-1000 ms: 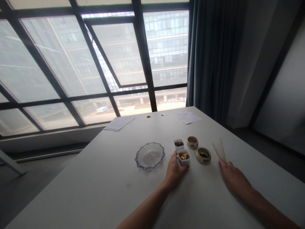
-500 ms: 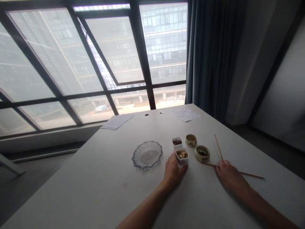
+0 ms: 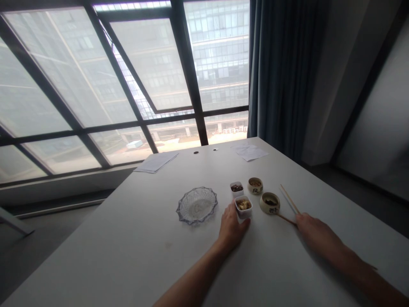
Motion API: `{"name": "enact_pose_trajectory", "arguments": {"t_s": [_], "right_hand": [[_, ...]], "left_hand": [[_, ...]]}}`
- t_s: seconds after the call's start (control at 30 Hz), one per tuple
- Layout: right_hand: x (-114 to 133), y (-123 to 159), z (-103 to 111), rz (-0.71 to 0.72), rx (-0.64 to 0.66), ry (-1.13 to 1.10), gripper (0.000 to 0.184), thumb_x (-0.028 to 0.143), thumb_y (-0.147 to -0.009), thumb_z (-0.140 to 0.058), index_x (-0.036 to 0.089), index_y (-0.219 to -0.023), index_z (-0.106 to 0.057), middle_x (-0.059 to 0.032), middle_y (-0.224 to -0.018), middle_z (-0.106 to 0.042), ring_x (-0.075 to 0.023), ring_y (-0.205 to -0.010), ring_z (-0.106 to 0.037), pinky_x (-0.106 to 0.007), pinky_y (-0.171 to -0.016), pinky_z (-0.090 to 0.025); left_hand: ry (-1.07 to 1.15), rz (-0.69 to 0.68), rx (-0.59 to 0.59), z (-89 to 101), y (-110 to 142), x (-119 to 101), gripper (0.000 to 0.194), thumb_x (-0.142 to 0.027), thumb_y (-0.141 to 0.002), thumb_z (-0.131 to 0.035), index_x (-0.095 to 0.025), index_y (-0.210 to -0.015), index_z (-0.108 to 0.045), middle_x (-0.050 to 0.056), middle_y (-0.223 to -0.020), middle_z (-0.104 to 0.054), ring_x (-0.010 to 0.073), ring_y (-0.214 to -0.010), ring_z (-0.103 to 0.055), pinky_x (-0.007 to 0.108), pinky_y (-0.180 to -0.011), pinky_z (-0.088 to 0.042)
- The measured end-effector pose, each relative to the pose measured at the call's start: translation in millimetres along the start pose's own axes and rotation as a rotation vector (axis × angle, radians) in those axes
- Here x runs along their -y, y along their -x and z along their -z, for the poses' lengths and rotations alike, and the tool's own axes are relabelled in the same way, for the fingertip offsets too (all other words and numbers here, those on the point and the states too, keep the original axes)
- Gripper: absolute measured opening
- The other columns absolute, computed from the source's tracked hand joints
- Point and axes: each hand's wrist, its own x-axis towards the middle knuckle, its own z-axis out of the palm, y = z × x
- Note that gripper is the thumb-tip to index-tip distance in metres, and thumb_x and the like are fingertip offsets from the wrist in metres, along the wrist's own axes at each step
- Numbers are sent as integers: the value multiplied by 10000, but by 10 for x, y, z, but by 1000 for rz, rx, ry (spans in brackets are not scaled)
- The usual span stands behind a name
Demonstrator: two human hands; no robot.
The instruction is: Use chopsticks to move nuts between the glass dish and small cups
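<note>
My left hand [image 3: 232, 226] is wrapped round the near side of a small white square cup [image 3: 243, 207] filled with pale food. My right hand [image 3: 315, 235] is closed on a pair of wooden chopsticks [image 3: 289, 199] whose tips splay apart toward a round cream bowl [image 3: 270, 203] with dark contents. Behind these stand a second white cup [image 3: 237, 188] with dark pieces and another round cream bowl [image 3: 255, 185]. An empty cut-glass dish [image 3: 197, 205] rests left of the cups.
All of it sits on a white table [image 3: 134, 256]. Papers [image 3: 156, 162] lie at the far left edge and more sheets [image 3: 249, 152] at the far right. A large window and a dark curtain [image 3: 281, 76] rise behind the table.
My right hand has gathered the chopsticks off the table and turned them; they crossed half a second ago and now point forward-left. The left hand has stayed on the white cup.
</note>
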Motion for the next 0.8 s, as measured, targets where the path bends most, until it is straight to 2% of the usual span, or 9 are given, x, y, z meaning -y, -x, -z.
{"name": "enact_pose_trajectory", "arguments": {"t_s": [0.17,0.3,0.47,0.6,0.67,0.8], "right_hand": [[-129,53,143,-40,6,-47,159,94,-865,-511,159,-802,-641,-122,-882,-691,-251,-781,-680,-319,-660,-394],[-201,76,375,-121,-90,-99,144,171,-863,-525,203,-727,-561,-70,-776,-648,-211,-654,-630,-311,-608,-348],[-206,143,666,-107,-326,-245,144,209,-817,-545,234,-695,-473,-26,-709,-591,-166,-597,-570,-294,-599,-378],[-179,310,972,-80,-728,-350,194,374,-892,-511,250,-743,-509,-33,-667,-579,-200,-601,-568,-335,-621,-420],[-139,404,1110,-116,-863,-433,247,456,-933,-500,252,-817,-577,-48,-670,-615,-240,-640,-611,-377,-666,-455],[35,487,1215,-237,-871,-734,305,534,-953,-527,268,-922,-674,-57,-721,-707,-297,-747,-707,-451,-770,-547]], "left_hand": [[0,4,-2,-3,5,-1,777,-280,-764,-727,-241,-1484,-436,99,-1386,-601,325,-1276,-525,408,-1111,-382],[-6,-7,-1,-5,2,-4,765,-282,-765,-725,-227,-1475,-447,104,-1365,-610,323,-1266,-525,403,-1099,-385],[-16,-17,1,-7,5,-2,777,-289,-769,-721,-216,-1488,-436,114,-1376,-601,329,-1273,-516,408,-1102,-378],[-18,-17,-5,-14,14,-3,775,-292,-773,-718,-208,-1491,-436,118,-1382,-598,330,-1284,-513,405,-1106,-379],[-14,-13,-10,-18,16,-5,763,-298,-776,-718,-225,-1484,-444,109,-1386,-598,328,-1293,-508,405,-1109,-378],[-8,-5,-13,-18,14,-7,740,-301,-775,-718,-231,-1467,-465,106,-1379,-604,334,-1281,-514,412,-1101,-384]]}}
